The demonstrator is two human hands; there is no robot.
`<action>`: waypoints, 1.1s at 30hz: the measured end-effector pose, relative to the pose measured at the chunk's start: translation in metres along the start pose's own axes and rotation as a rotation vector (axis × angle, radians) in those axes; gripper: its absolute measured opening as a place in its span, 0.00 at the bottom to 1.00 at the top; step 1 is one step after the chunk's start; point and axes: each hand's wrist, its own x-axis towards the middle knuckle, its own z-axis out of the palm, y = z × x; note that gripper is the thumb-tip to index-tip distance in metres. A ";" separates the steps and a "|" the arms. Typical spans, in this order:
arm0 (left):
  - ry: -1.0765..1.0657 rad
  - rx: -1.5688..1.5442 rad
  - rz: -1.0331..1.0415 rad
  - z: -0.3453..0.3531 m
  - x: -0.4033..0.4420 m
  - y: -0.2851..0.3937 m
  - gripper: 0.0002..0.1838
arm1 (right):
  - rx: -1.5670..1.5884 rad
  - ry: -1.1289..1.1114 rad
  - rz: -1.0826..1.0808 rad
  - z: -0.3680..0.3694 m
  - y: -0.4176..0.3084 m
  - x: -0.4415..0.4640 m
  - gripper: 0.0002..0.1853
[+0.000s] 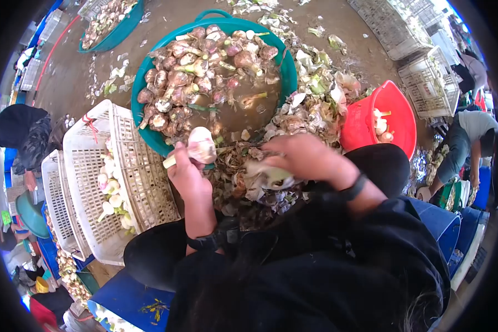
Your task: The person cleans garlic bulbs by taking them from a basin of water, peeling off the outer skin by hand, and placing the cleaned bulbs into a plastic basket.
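Note:
My left hand (189, 174) is closed around a garlic bulb (201, 145), holding it upright at the near rim of a green tub (290, 72). The bulb is pale with purple streaks, and its cut stem sticks out to the left. Unpeeled brown garlic bulbs (180, 77) and some muddy water lie in the tub. Over a heap of peeled-off garlic skins (315, 105), my right hand (301, 157) is blurred by motion. Just below its fingers is a smeared pale skin (265, 174); whether the fingers grip it is unclear.
At left stands a white plastic crate (149, 171) with cleaned garlic inside. A red bucket (379, 108) with a few bulbs tilts at right. Another green tub (113, 33) sits far left. Co-workers (462, 138) are at both sides, and crates (429, 80) stand at upper right.

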 end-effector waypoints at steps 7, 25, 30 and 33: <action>-0.123 0.537 0.898 0.004 -0.017 -0.007 0.08 | 0.328 0.231 0.131 0.025 -0.058 0.051 0.15; 0.007 0.448 0.850 0.013 -0.023 0.001 0.10 | 0.369 0.251 0.144 0.030 -0.061 0.066 0.10; 0.075 0.323 0.650 0.012 -0.022 -0.002 0.09 | 0.323 0.284 0.133 0.046 -0.037 0.071 0.12; 0.130 -0.020 0.191 0.011 -0.017 0.014 0.10 | 0.124 0.330 0.416 0.055 0.005 0.068 0.14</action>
